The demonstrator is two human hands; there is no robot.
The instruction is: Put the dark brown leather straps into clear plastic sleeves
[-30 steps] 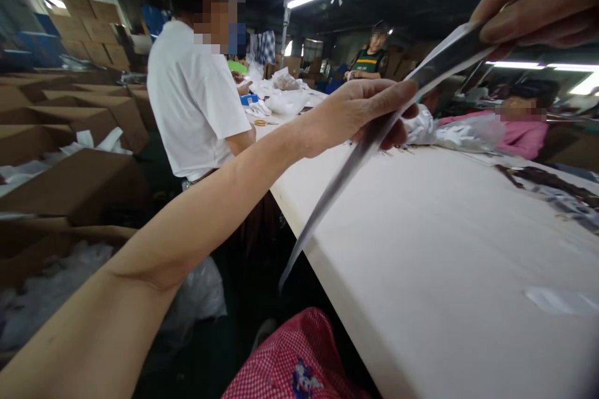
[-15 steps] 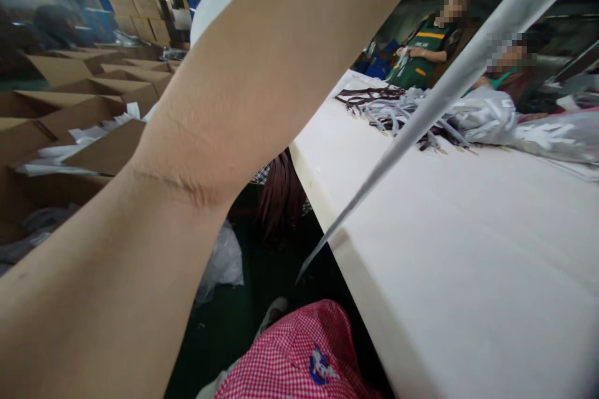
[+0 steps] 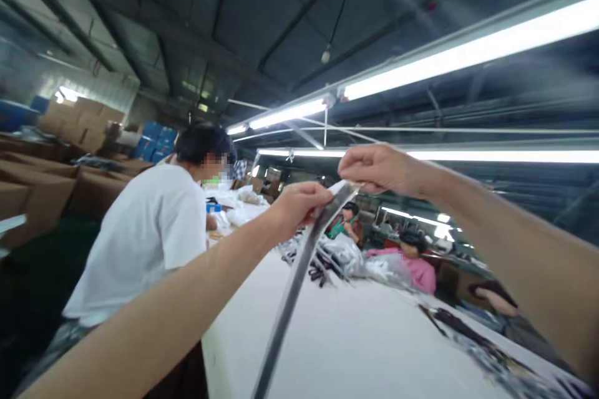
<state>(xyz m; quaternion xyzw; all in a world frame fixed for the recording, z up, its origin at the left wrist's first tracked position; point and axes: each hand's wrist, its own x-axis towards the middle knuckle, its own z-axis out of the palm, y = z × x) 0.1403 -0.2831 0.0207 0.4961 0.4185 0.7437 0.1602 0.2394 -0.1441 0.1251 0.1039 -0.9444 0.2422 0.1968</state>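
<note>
My left hand (image 3: 302, 204) is raised in front of me, its thumb and fingers pinched on the upper part of a long dark strap in a clear plastic sleeve (image 3: 299, 268). Close by on the right, my right hand (image 3: 381, 168) is closed at the sleeve's top end, where something small and pale shows under the fingers. From there the sleeved strap hangs down over the white table (image 3: 365, 330) and runs out of view at the bottom. Behind it lies a pile of dark straps and clear plastic sleeves (image 3: 341, 255).
A person in a white shirt (image 3: 140, 237) leans over the table on my left. Across it sit people, one in pink (image 3: 421, 271). More straps (image 3: 486, 349) lie along the right edge. Open cardboard boxes (image 3: 37, 181) stand at left; a lit tube lamp (image 3: 468, 43) hangs overhead.
My view has swung up from the floor and table edge to the lamps and ceiling. Both my hands now show, together at the sleeve's top end; before, a forearm crossed the view and no hand showed.
</note>
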